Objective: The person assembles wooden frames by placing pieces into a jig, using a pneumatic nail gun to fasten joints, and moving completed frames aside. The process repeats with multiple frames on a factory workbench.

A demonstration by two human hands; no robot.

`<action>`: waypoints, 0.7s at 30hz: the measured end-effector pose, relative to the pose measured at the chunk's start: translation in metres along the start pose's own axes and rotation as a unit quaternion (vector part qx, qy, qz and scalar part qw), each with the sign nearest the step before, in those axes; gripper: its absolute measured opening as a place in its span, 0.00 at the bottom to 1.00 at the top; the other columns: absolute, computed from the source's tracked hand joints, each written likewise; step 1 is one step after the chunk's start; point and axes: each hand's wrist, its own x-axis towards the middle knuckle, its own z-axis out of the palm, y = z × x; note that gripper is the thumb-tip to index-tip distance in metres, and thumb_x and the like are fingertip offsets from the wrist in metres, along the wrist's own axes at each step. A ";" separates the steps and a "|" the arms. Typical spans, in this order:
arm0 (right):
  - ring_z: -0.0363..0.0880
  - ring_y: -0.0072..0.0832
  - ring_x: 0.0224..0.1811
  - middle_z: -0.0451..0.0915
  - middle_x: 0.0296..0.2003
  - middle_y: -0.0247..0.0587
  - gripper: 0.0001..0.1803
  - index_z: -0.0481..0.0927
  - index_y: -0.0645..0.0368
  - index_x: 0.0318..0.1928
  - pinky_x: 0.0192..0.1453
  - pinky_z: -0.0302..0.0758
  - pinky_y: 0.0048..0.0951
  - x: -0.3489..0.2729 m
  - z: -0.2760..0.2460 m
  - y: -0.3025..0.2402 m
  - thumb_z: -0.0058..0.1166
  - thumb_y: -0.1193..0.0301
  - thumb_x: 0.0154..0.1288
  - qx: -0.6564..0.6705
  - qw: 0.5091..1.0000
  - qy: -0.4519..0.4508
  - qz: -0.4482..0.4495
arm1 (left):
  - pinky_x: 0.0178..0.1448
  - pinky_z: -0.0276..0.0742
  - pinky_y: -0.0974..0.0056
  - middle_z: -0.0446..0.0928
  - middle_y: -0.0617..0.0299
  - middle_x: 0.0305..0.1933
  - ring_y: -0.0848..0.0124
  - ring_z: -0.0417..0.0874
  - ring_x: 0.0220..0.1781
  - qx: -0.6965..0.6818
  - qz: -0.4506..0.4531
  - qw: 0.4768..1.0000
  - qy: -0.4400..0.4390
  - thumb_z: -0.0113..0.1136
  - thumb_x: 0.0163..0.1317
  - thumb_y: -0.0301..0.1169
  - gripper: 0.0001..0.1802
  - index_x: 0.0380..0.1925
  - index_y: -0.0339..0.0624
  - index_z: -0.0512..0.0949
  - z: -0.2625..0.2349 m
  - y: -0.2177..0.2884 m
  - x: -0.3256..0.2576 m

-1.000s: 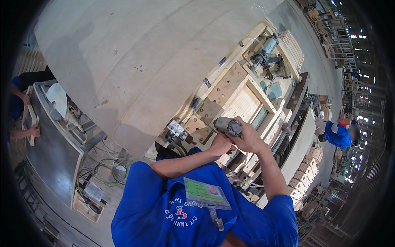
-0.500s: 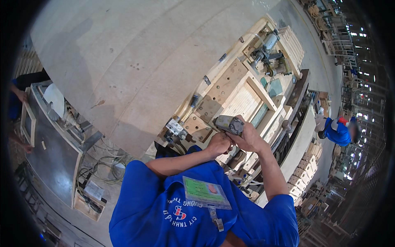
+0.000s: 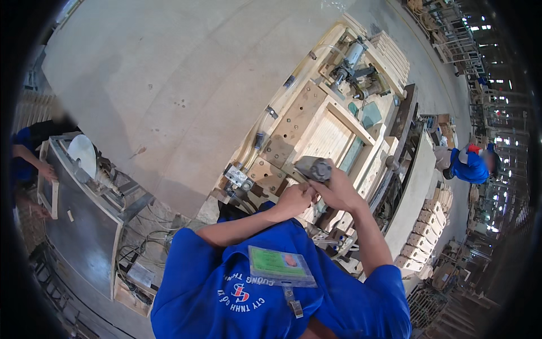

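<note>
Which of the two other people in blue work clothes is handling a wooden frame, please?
The person at the far left edge, beside the grey saw table, has a hand on a small wooden frame. The other person, far right, is bent among stacked wooden parts, with no frame visible.

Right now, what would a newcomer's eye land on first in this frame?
Both hands meet at centre: the right hand grips a grey power tool, and the left hand is close beside it. They work over a wooden jig holding a pale frame. At far left, a round saw blade stands on a metal table.
</note>
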 end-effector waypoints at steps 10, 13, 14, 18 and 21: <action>0.77 0.20 0.38 0.84 0.46 0.33 0.22 0.80 0.64 0.63 0.40 0.78 0.26 -0.224 -0.049 0.095 0.63 0.61 0.80 0.190 0.904 0.329 0.196 | 0.51 0.86 0.56 0.89 0.49 0.45 0.57 0.92 0.46 0.121 0.334 0.852 0.384 0.65 0.76 0.34 0.13 0.51 0.37 0.86 -0.106 0.057 -0.089; 0.77 0.41 0.53 0.83 0.54 0.52 0.22 0.82 0.69 0.61 0.58 0.74 0.39 -0.255 -0.065 0.124 0.55 0.61 0.82 0.060 0.901 0.389 0.181 | 0.50 0.85 0.60 0.90 0.55 0.44 0.65 0.92 0.44 0.154 0.202 0.937 0.239 0.60 0.80 0.41 0.15 0.48 0.43 0.87 -0.101 0.018 -0.081; 0.77 0.48 0.58 0.82 0.57 0.58 0.23 0.83 0.70 0.60 0.64 0.73 0.44 -0.268 -0.059 0.132 0.53 0.61 0.82 0.013 0.885 0.422 0.197 | 0.48 0.85 0.59 0.90 0.56 0.43 0.62 0.93 0.43 0.143 0.160 0.959 0.187 0.56 0.81 0.44 0.17 0.47 0.45 0.87 -0.085 0.019 -0.080; 0.78 0.61 0.66 0.82 0.62 0.68 0.26 0.83 0.70 0.61 0.74 0.72 0.53 -0.291 -0.056 0.162 0.50 0.58 0.82 -0.105 0.832 0.483 0.251 | 0.47 0.85 0.51 0.89 0.54 0.42 0.53 0.91 0.44 0.321 0.199 0.898 0.224 0.57 0.79 0.45 0.16 0.44 0.47 0.87 -0.060 0.030 -0.091; 0.80 0.59 0.64 0.83 0.62 0.65 0.28 0.82 0.64 0.65 0.71 0.74 0.55 -0.302 -0.053 0.210 0.54 0.53 0.80 -0.142 0.809 0.502 0.272 | 0.49 0.84 0.49 0.87 0.54 0.44 0.53 0.89 0.48 0.400 0.226 0.856 0.235 0.57 0.78 0.44 0.15 0.47 0.47 0.86 -0.052 0.039 -0.093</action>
